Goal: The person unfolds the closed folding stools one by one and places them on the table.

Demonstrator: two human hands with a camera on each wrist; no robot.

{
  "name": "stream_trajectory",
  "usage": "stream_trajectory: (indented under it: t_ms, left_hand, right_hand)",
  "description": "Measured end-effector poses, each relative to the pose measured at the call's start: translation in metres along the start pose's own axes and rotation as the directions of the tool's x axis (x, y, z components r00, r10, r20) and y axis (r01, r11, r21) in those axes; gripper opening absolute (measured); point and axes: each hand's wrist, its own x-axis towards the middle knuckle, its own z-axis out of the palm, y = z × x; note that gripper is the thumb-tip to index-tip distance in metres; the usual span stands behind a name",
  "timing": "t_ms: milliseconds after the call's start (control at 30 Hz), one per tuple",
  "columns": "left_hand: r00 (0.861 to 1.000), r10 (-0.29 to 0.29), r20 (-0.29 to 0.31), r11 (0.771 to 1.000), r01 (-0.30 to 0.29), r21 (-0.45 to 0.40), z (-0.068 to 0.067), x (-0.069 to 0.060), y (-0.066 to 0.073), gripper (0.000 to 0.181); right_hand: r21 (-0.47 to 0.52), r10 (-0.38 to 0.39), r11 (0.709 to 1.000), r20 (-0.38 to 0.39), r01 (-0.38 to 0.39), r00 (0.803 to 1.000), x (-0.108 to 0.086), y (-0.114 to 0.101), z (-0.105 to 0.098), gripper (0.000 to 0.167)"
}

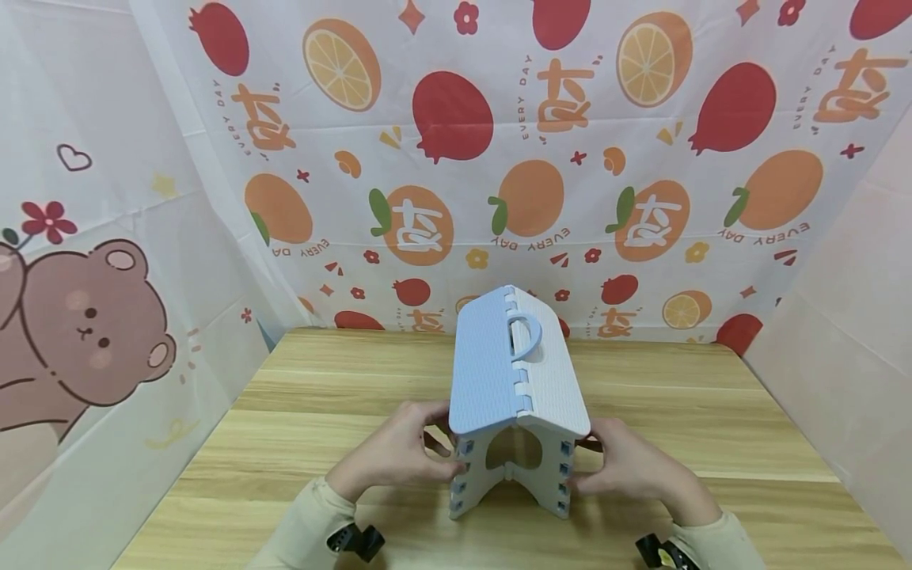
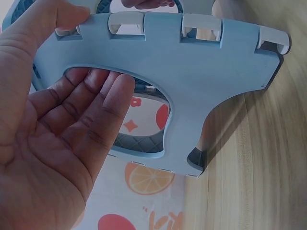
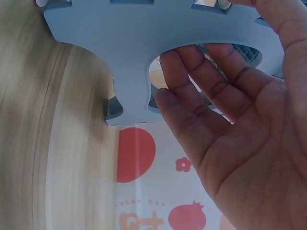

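Toy house (image 1: 499, 396) pinched from both sides

Left hand (image 1: 402, 451) and right hand (image 1: 634, 467) each pinch a side wall (image 2: 206, 52), fingers at its opening (image 2: 148, 112). The roof (image 1: 488, 356) above partly hides them; wooden table (image 1: 321, 380) lies beneath, fruit-print cloth (image 1: 456, 47) beyond.

Toy house (image 2: 192, 72) cropped in wrist views, cropped sleeves (image 1: 302, 518)

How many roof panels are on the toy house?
2: the blue panel on the left slope, nearer the left hand, and the white panel on the right slope, nearer the right hand.
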Motion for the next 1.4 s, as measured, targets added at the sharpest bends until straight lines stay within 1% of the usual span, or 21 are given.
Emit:
stream_trajectory:
  t_ms: [300,500,800,900,1067,1200,1300,1400]
  left_hand:
    - [1.0,-0.016,0.009,1.0,0.016,-0.017,-0.002,-0.002,-0.001,0.048]
    - [1.0,-0.018,0.012,0.999,0.019,-0.033,-0.002,-0.003,0.0,0.046]
    - [0.999,-0.033,0.033,0.998,0.035,-0.049,0.0,-0.003,0.003,0.049]
    - [0.999,-0.03,0.034,0.999,0.032,-0.039,0.0,-0.003,0.006,0.05]
    - [0.999,-0.025,0.032,0.999,0.024,0.028,-0.004,-0.004,0.012,0.048]
    - [1.0,-0.009,0.007,0.996,0.008,0.093,-0.012,-0.007,0.016,0.04]
    - [0.999,-0.007,-0.051,0.991,0.013,0.131,-0.021,-0.008,0.02,0.036]
    - [0.992,-0.005,-0.123,0.992,0.02,0.126,-0.028,-0.007,0.025,0.039]
  right_hand:
    - [0.012,0.027,1.0,0.009,-0.027,1.0,-0.001,-0.001,0.0,0.067]
    - [0.024,0.029,0.999,0.014,-0.029,0.999,-0.003,-0.003,0.0,0.068]
    - [0.027,0.028,0.999,0.025,-0.029,0.999,-0.008,-0.006,-0.003,0.066]
    - [0.031,0.03,0.999,0.035,-0.031,0.999,-0.009,-0.008,-0.005,0.065]
    - [0.02,0.046,0.999,0.048,-0.047,0.998,-0.012,-0.009,-0.009,0.061]
    - [-0.02,0.064,0.998,0.02,-0.064,0.998,-0.018,-0.009,-0.018,0.058]
    - [-0.062,0.069,0.996,-0.031,-0.071,0.997,-0.022,-0.009,-0.027,0.052]
    - [-0.098,0.057,0.993,-0.098,-0.067,0.993,-0.025,-0.01,-0.033,0.046]
